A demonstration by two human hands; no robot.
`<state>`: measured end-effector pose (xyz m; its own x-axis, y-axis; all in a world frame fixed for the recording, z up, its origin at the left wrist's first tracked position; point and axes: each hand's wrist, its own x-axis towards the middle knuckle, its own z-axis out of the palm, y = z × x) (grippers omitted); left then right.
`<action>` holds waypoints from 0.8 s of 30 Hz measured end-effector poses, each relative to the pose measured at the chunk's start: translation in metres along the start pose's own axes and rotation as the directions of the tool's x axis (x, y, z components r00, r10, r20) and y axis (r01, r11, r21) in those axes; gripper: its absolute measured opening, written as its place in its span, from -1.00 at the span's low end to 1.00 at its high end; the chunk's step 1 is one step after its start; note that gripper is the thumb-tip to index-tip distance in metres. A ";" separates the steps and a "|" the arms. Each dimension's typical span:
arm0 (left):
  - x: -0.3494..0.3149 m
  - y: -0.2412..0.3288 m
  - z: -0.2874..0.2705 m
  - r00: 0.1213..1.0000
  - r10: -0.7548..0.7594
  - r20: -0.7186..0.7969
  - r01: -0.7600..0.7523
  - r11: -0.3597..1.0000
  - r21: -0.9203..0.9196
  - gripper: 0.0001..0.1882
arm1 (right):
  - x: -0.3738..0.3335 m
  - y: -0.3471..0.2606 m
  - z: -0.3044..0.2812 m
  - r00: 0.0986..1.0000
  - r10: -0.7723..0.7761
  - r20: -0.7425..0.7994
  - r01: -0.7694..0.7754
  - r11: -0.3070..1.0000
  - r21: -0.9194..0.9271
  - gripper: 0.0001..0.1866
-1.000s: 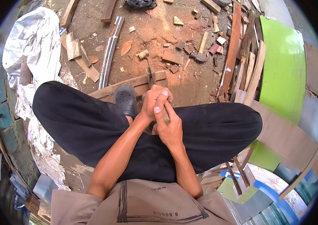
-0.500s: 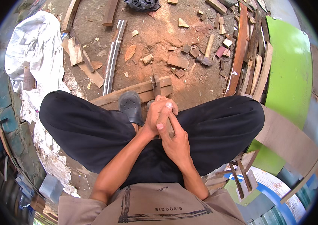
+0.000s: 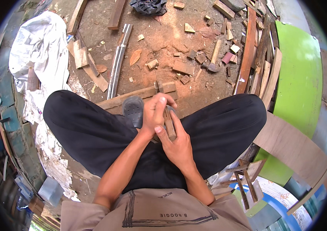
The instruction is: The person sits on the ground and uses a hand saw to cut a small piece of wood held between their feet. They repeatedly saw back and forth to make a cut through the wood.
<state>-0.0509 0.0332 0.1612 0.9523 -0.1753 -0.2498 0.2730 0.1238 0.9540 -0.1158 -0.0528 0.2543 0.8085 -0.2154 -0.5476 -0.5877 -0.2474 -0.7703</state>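
Between my knees I hold a wooden-handled tool [image 3: 169, 126], its handle pointing back toward me. Its narrow dark blade, seen nearly edge-on, points away over a wooden plank [image 3: 144, 93]; whether it touches the plank I cannot tell. My left hand [image 3: 155, 111] is closed around the front of the handle, thumb on top. My right hand [image 3: 179, 145] cups the handle's near end from the right, its thumb lying to the left of it and its fingers partly hidden. A grey clog [image 3: 133, 109] on my left foot rests against the plank's near side.
A hammer [image 3: 215, 57] lies among several wood offcuts [image 3: 183, 68] ahead. A striped metal-like strip [image 3: 119, 61] lies front left, beside white sheeting [image 3: 40, 50]. Long boards [image 3: 245, 54] and a green panel [image 3: 298, 77] line the right. A black crumpled bag [image 3: 148, 5] is far ahead.
My hands were clasped tightly over the handle; now they have parted slightly, and the right has shifted back and right, baring more of the handle. The view has shifted slightly.
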 end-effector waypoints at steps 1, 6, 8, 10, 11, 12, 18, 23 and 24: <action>0.013 0.001 0.002 0.986 0.054 -0.161 -0.051 0.998 0.023 -0.62 | 0.000 0.004 0.000 1.000 -0.013 -0.021 0.012 1.000 -0.017 -0.18; 0.083 -0.082 -0.032 0.758 -0.442 -0.479 0.456 0.885 -0.096 -0.46 | -0.008 0.008 0.006 0.997 -0.040 -0.068 0.039 0.999 -0.018 -0.29; 0.087 -0.113 -0.038 0.776 -0.556 -0.298 0.600 0.796 0.076 -0.36 | -0.008 0.014 0.008 0.997 0.014 -0.074 -0.014 1.000 -0.009 -0.33; 0.084 -0.187 -0.071 0.737 -0.509 -0.445 0.599 0.796 0.083 -0.33 | -0.004 0.019 0.031 1.000 -0.027 -0.011 0.027 1.000 -0.007 -0.36; 0.086 -0.197 -0.062 0.750 -0.506 -0.426 0.598 0.794 0.109 -0.32 | -0.002 0.029 0.033 0.997 -0.061 -0.042 0.060 0.998 -0.033 -0.38; 0.089 -0.201 -0.054 0.765 -0.497 -0.410 0.589 0.797 0.135 -0.31 | -0.003 0.033 0.034 0.994 -0.082 -0.066 0.079 0.996 -0.050 -0.38; 0.080 -0.168 -0.026 0.817 -0.505 -0.280 0.575 0.755 0.316 -0.30 | -0.008 0.051 0.034 0.975 -0.137 -0.176 0.110 0.982 -0.157 -0.38; 0.078 -0.156 -0.027 0.835 -0.488 -0.254 0.545 0.794 0.269 -0.31 | -0.009 0.048 0.035 0.963 -0.178 -0.204 0.145 0.975 -0.166 -0.39; 0.078 -0.160 -0.030 0.843 -0.474 -0.256 0.531 0.812 0.243 -0.30 | -0.013 0.040 0.034 0.980 -0.105 -0.172 0.089 0.991 -0.100 -0.38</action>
<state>-0.0162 0.0289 -0.0162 0.7077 0.0432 -0.7052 0.6940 -0.2295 0.6824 -0.1486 -0.0277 0.2199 0.8485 -0.3472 -0.3995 -0.5137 -0.3584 -0.7795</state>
